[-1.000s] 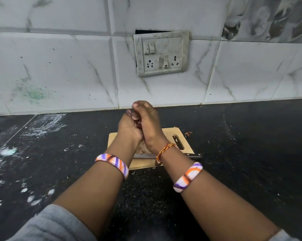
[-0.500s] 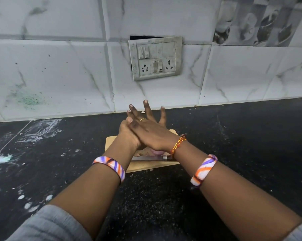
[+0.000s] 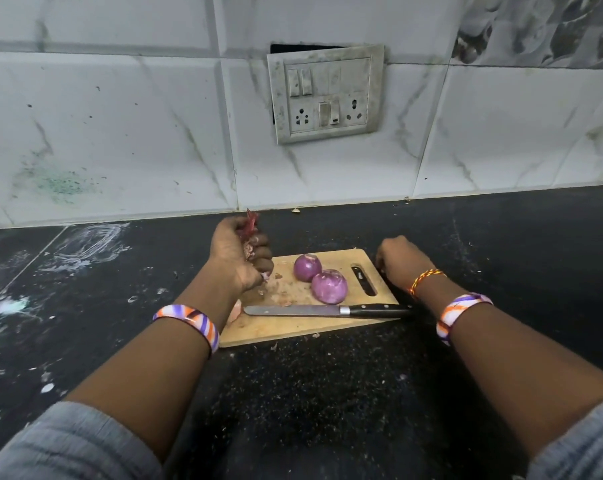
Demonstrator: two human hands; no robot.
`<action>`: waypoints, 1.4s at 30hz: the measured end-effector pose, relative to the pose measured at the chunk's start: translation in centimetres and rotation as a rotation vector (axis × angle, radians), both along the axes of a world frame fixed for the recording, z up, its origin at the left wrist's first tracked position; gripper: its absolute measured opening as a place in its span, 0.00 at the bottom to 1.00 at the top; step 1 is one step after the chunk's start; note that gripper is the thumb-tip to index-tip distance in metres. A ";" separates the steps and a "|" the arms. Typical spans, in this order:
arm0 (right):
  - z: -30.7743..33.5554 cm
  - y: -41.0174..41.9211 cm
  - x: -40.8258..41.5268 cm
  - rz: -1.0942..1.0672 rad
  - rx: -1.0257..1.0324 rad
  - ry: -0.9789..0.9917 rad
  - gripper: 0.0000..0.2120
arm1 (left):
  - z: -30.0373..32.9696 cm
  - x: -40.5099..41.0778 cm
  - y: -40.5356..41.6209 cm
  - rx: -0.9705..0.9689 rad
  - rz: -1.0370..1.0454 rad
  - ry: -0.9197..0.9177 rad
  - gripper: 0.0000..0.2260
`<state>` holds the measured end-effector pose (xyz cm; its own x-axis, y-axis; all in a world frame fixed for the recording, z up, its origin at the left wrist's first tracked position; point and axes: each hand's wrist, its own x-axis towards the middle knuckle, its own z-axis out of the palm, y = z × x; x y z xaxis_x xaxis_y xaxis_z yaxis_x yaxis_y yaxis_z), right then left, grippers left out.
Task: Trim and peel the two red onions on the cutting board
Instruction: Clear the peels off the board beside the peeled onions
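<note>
Two peeled purple onions sit side by side on the wooden cutting board [image 3: 293, 329], one farther back [image 3: 307, 267] and one nearer [image 3: 329, 286]. A black-handled knife [image 3: 328, 310] lies flat across the board's near part, blade pointing left. My left hand [image 3: 239, 258] is at the board's left end, closed around a bunch of red onion peels [image 3: 251, 226] that stick out above the fist. My right hand [image 3: 402, 259] rests curled at the board's right edge; its fingers are hidden, so I cannot tell if it holds anything.
The board lies on a black speckled countertop [image 3: 328, 393] with white smears to the left. A tiled wall with a switch and socket plate [image 3: 326, 93] rises behind. Small peel scraps [image 3: 279, 296] lie on the board.
My hands were pressed together above the board, hiding the onions. They have parted: the left now holds peels at the left end, the right sits at the right edge.
</note>
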<state>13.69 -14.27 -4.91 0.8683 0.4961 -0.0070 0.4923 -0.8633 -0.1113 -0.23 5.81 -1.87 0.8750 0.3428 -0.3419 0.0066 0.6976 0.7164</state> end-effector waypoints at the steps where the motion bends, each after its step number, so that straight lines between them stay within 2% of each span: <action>1: 0.4 0.2 0.0 -0.021 0.033 -0.032 0.10 | 0.1 -0.1 0.3 0.002 0.000 0.013 0.18; 2: 1.0 0.6 0.0 -0.035 0.120 -0.067 0.09 | 0.2 -0.3 0.7 0.004 0.010 0.026 0.19; 4: 2.8 1.9 -0.8 -0.048 0.499 -0.087 0.07 | 0.4 -0.7 1.5 0.003 0.039 0.032 0.18; 6: 5.1 4.2 -3.1 0.010 0.906 0.037 0.08 | 0.5 -1.1 2.0 -0.010 0.056 0.029 0.15; 8: 6.7 7.0 -6.1 0.171 1.094 0.145 0.11 | 0.4 -1.5 2.2 -0.044 0.078 0.023 0.13; 10: 7.1 9.7 -8.9 0.309 1.081 0.107 0.10 | 0.5 -1.9 2.0 -0.115 0.106 -0.011 0.11; 12: 6.4 11.8 -10.9 0.390 1.005 -0.013 0.07 | 0.7 -2.4 1.5 -0.195 0.130 -0.068 0.10; 15: 4.8 13.5 -12.5 0.495 0.619 -0.170 0.06 | 0.4 -3.6 2.0 -0.312 0.224 -0.096 0.10; 16: 4.4 13.9 -12.7 0.540 0.543 -0.133 0.08 | 0.1 -3.9 2.5 -0.323 0.269 -0.089 0.10; 17: 4.3 14.1 -13.0 0.567 0.571 -0.022 0.10 | -0.4 -4.2 3.2 -0.311 0.318 -0.068 0.10; 19: 4.3 14.2 -13.5 0.508 0.765 0.189 0.12 | -1.3 -4.8 4.9 -0.210 0.393 0.023 0.12; 20: 3.9 14.1 -13.5 0.471 0.784 0.216 0.13 | -1.7 -5.2 5.7 -0.139 0.390 0.076 0.13; 21: 3.3 14.0 -13.4 0.464 0.702 0.214 0.14 | -2.0 -5.5 6.3 -0.074 0.353 0.115 0.14; 24: 0.6 14.1 -14.1 0.537 0.214 0.170 0.16 | -2.9 -6.6 7.4 0.006 0.226 0.181 0.16; 26: -0.7 14.3 -14.8 0.571 0.111 0.070 0.13 | -3.4 -6.8 7.5 0.002 0.213 0.216 0.15; 28: -1.3 14.5 -14.7 0.572 0.182 0.010 0.13 | -3.8 -6.9 7.3 0.023 0.229 0.245 0.14; 29: -1.1 14.5 -14.5 0.547 0.286 0.007 0.12 | -3.9 -6.9 7.1 0.063 0.213 0.261 0.14; 32: 0.7 14.4 -13.8 0.305 0.830 0.116 0.08 | -3.7 -6.9 6.1 0.117 0.089 0.219 0.11; 34: 1.9 14.4 -13.7 0.201 1.073 0.143 0.09 | -3.1 -6.7 5.1 0.017 0.001 0.122 0.09; 35: 2.1 14.4 -13.7 0.203 1.065 0.089 0.08 | -2.7 -6.5 4.6 -0.058 -0.025 0.060 0.08; 37: 2.2 14.0 -13.9 0.256 0.890 -0.046 0.03 | -2.2 -5.9 3.7 -0.168 -0.024 -0.033 0.10; 38: 2.3 13.7 -14.0 0.286 0.806 -0.038 0.03 | -2.1 -5.4 3.3 -0.192 -0.006 -0.039 0.11; 40: 2.9 12.7 -13.7 0.341 0.702 0.163 0.09 | -2.1 -4.7 2.9 -0.170 0.057 0.008 0.11; 42: 4.1 10.8 -13.0 0.358 0.728 0.363 0.16 | -2.3 -4.2 3.3 -0.125 0.100 0.045 0.14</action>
